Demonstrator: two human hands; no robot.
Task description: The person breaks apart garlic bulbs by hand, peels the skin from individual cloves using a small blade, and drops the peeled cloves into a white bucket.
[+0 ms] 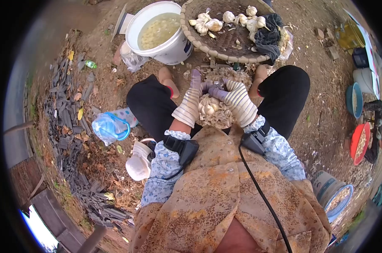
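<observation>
My left hand (194,89), in a striped glove with purple fingertips, meets my right hand (233,93) between my knees. Both are closed, their fingertips together; whatever they pinch is too small and covered to make out. Just below them, garlic bulbs (208,107) rest on a heap of papery garlic skins (218,119) at my lap. More skins (231,77) lie beyond my fingers. Past them stands a round woven basket (191,37) holding several garlic bulbs (203,23) and a dark cloth (268,37).
A white bucket (167,56) of water and peeled cloves stands left of the basket. Dark broken tiles (66,114) line the left ground, near a blue-handled container (125,128). To the right sit a red basin (355,143), a blue basin (350,99) and a pail (325,189).
</observation>
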